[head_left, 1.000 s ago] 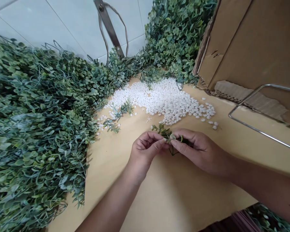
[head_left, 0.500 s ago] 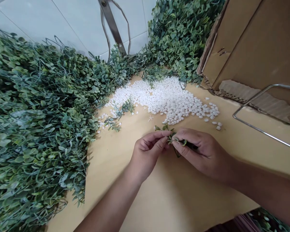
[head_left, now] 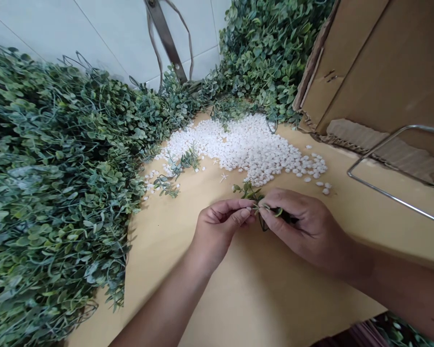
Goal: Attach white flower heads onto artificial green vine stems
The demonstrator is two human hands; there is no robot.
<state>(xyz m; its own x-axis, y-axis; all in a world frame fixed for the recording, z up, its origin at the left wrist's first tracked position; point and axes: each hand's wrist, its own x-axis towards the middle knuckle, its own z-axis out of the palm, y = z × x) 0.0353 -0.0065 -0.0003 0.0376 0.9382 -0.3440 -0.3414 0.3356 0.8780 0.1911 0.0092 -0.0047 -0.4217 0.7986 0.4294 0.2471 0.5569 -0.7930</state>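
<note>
green sprig point(head_left: 251, 192) in the pinch of left hand point(head_left: 216, 225) and right hand point(head_left: 305, 222), more leaves point(head_left: 246, 189) visible than before

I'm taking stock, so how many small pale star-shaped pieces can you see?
2: the nearer star lies between the left hand and the white pile; the farther star lies by the pile's front edge. Others may be hidden there.

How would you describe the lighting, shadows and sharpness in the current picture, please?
In the head view, the white pieces look bright, their middle nearly washed out; a soft-edged shadow falls on the table below the right hand; the leaves look soft toward the left edge; the sprig is partly hidden by fingers, its finer details hard to tell.
</note>
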